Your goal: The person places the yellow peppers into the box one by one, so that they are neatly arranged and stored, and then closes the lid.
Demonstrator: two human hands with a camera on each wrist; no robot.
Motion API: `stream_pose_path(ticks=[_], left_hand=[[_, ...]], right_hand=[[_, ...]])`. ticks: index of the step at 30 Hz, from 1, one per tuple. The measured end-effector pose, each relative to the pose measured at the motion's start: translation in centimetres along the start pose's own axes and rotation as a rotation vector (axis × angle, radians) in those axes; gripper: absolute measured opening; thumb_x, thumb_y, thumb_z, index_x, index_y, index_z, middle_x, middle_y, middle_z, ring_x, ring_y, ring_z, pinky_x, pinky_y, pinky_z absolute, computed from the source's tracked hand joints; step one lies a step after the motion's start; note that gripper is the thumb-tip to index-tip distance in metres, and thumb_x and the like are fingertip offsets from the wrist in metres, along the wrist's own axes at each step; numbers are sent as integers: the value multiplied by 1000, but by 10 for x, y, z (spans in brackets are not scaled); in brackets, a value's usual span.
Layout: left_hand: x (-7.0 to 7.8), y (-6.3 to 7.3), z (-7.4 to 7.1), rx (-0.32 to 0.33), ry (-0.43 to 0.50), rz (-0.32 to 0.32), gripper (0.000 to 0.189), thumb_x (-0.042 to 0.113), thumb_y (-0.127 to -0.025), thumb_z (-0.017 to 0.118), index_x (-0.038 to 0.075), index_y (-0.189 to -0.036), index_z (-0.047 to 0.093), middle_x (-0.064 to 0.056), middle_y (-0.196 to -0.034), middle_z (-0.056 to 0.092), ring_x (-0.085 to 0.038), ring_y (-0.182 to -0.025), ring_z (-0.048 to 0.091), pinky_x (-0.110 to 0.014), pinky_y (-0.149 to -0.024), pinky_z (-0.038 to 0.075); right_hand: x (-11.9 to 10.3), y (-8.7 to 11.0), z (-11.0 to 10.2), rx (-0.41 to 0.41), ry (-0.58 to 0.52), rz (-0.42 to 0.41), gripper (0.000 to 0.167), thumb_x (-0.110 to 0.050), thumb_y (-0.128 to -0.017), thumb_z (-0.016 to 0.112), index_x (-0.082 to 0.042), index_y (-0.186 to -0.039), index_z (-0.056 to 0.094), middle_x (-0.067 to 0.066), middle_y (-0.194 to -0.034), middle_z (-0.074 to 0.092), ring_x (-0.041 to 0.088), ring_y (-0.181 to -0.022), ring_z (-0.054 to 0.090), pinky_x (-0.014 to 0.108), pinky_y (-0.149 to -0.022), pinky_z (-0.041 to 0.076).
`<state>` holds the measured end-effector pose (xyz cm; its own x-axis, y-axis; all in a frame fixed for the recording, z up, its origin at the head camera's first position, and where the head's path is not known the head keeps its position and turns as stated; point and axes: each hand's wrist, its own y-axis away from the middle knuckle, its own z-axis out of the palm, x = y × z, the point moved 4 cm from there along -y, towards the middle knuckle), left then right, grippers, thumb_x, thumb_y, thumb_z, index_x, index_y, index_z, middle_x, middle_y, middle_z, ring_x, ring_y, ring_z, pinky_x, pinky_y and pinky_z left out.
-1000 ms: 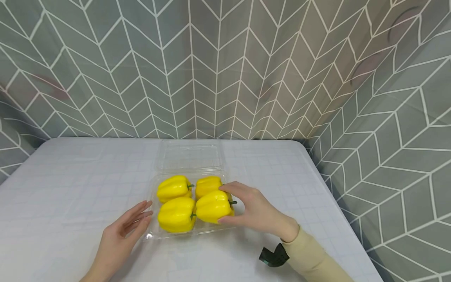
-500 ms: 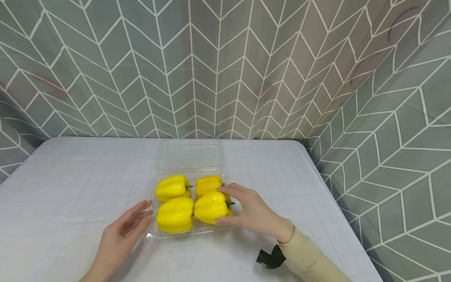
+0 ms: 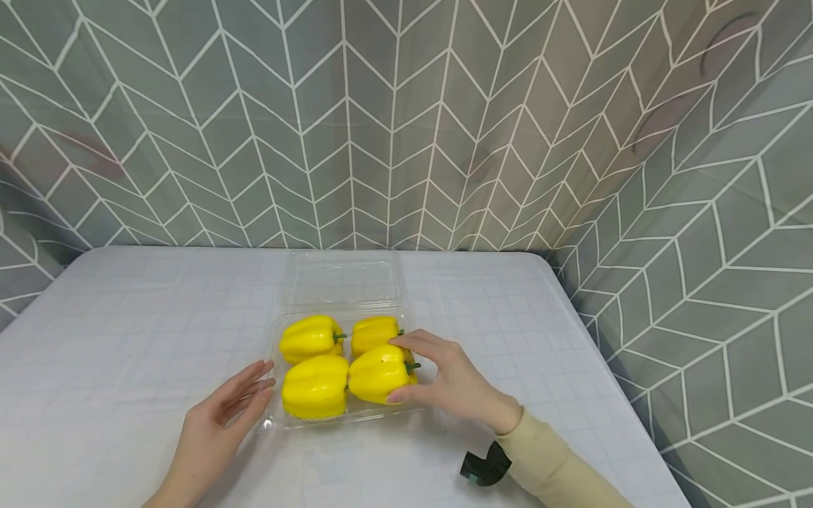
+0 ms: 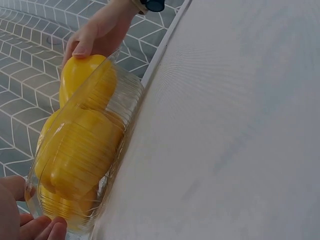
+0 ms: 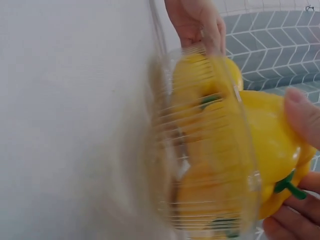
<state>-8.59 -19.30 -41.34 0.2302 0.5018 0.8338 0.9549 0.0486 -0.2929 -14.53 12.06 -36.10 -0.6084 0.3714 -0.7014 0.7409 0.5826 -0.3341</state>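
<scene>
Several yellow bell peppers sit in a clear hinged plastic container in the head view, in two rows. My right hand [image 3: 451, 377] grips the front right bell pepper [image 3: 379, 374], thumb at its near side and fingers at its far side; its green stem [image 5: 290, 186] points toward the palm. This pepper stands higher than the container wall [image 5: 245, 135] in the right wrist view. Beside it lies the front left pepper [image 3: 315, 386], with two more peppers behind. My left hand [image 3: 219, 416] rests its loosely bent fingertips against the container's left end [image 4: 31, 197], holding nothing up.
The container's clear lid [image 3: 343, 281] lies folded back toward the table's far edge. A white cloth covers the table [image 3: 146, 331]. A grey patterned curtain [image 3: 381, 127] hangs behind and at the right. A black device [image 3: 485, 466] sits at the right wrist.
My right hand and its pepper have shifted slightly left. The left peppers have also edged a little left. My left hand has stayed in place at the container's end.
</scene>
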Motion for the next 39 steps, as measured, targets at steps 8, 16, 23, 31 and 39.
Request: stream_pose_path(ticks=[8,16,23,31,39], left_hand=[[0,0,-1,-2,21,5,47,8,-94,69,7,-140,57,-5,-132,67,8,-106,64,-7,-89,51],[-1,0,-1,-2,16,-10,47,11,-95,69,8,-140,57,-5,-133,67,8,-106,63,-6,-89,50],[-2,0,-1,4,24,-4,46,8,-94,69,7,-139,57,-5,-132,67,8,-106,64,-7,-88,51],[-1,-1,1,4,23,0,47,7,-94,70,5,-139,57,-8,-131,67,7,-106,64,-7,-88,51],[-2,-1,0,12,14,4,47,5,-93,71,5,-138,58,-8,-130,68,8,-105,64,-8,-88,52]], right_hand=[[17,3,8,37,-97,-7,63,-24,-77,88,-17,-134,61,-5,-126,65,14,-115,61,48,-101,53],[22,3,10,8,-97,-20,70,-22,-72,90,-18,-135,61,-4,-129,65,14,-120,60,39,-108,49],[21,4,9,-3,-10,-29,64,-33,-78,87,-21,-135,60,-7,-131,62,13,-121,58,39,-107,50],[16,8,9,-15,22,-1,59,-35,-78,87,-19,-130,64,-10,-127,58,12,-120,57,37,-106,51],[10,6,12,-29,63,7,58,-33,-79,87,-13,-129,65,-9,-125,58,12,-118,58,37,-103,52]])
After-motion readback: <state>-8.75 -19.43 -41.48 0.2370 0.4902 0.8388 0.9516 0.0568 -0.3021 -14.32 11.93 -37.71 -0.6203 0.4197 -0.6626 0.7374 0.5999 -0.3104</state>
